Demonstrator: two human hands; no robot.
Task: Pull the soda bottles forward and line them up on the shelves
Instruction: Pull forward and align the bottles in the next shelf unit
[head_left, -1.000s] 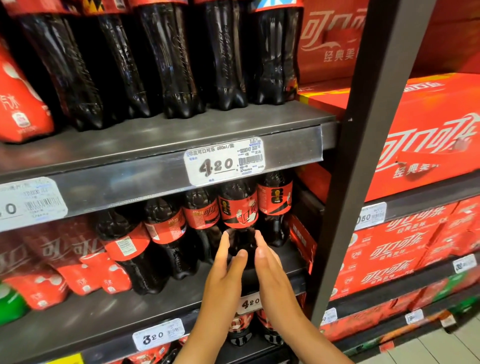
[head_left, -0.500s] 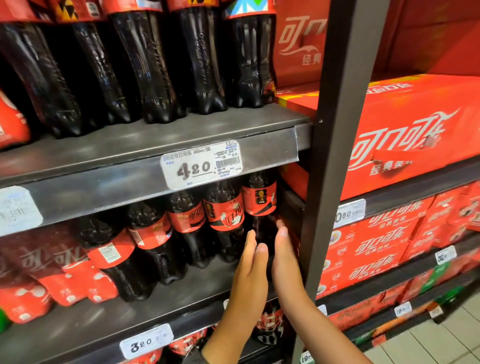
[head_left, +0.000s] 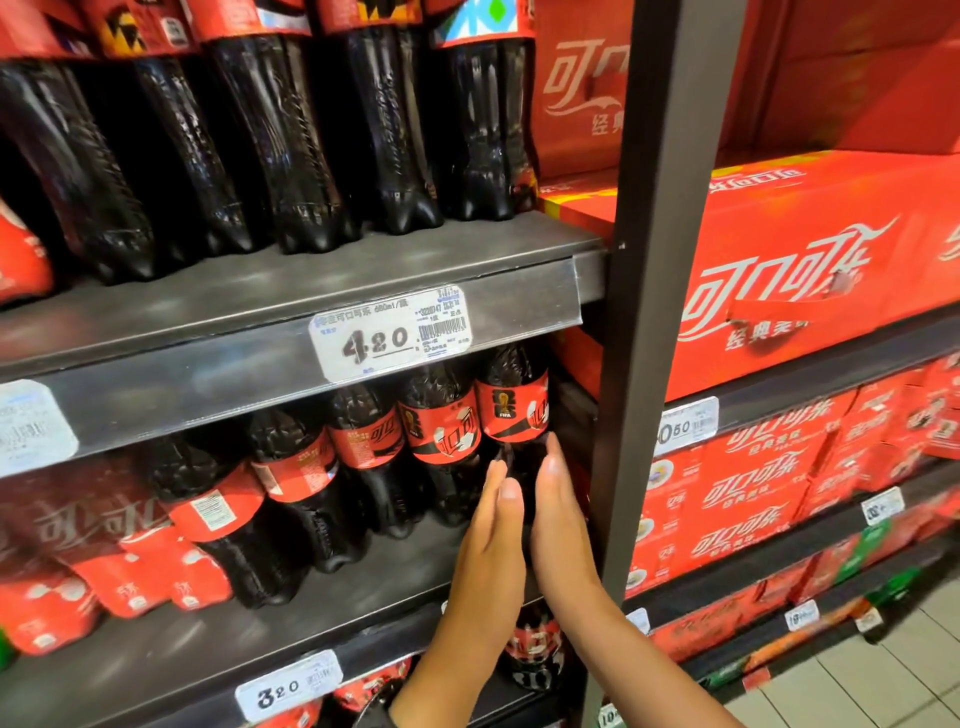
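The left hand (head_left: 485, 551) and right hand (head_left: 558, 519), fingers straight and together, seem to press the last soda bottle (head_left: 514, 405).

Fairly bright, even light. Deep shadow seen behind large cola bottles (head_left: 291, 156), under upper shelf (head_left: 260, 306). Left-edge price tag (head_left: 31, 426) blurred; shelf lines skewed by wide lens.

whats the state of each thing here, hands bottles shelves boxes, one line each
left hand, open, fingers straight by the left side of the end bottle
right hand, open, fingers straight by its right side
end bottle, upright, set back on the shelf
middle-shelf bottles, upright, at uneven depths
top-shelf bottles, upright, set back
cartons, stacked
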